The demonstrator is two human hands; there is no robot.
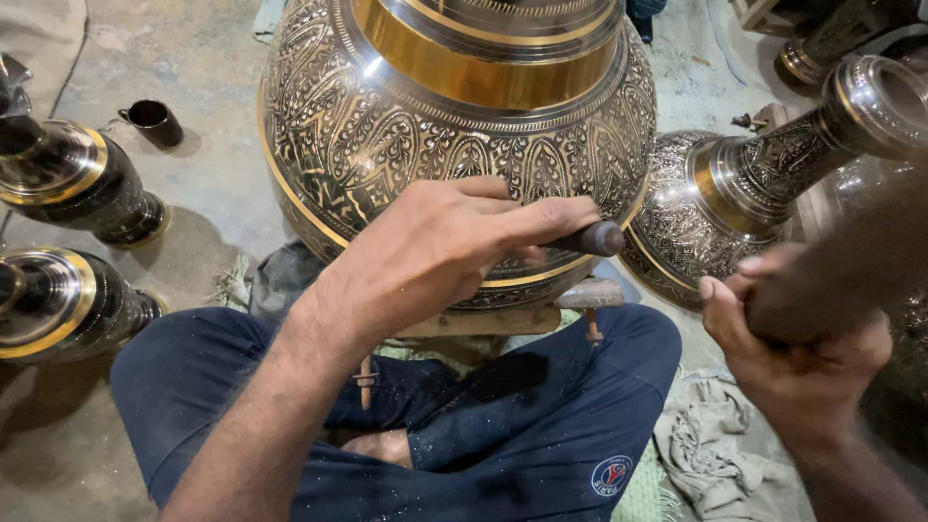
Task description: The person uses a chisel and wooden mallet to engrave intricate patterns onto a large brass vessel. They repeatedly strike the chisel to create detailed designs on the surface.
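A large engraved metal vase (425, 126) with gold bands lies tilted in front of me on a wooden rest (512, 317). My left hand (445, 256) is closed around a dark chisel-like tool (597, 237), held against the vase's lower belly. To the right, my right hand (797, 353) grips the handle of a dark, blurred mallet-like tool (855, 256) raised off the vase. My crossed legs in dark blue trousers (522, 425) sit under the vase.
Two dark vases with gold rims (82, 184) (58, 304) lie at the left. Another engraved vase (764, 179) lies on its side at the right. A small dark cup (155, 123) stands on the concrete floor. A crumpled cloth (715, 449) lies by my right knee.
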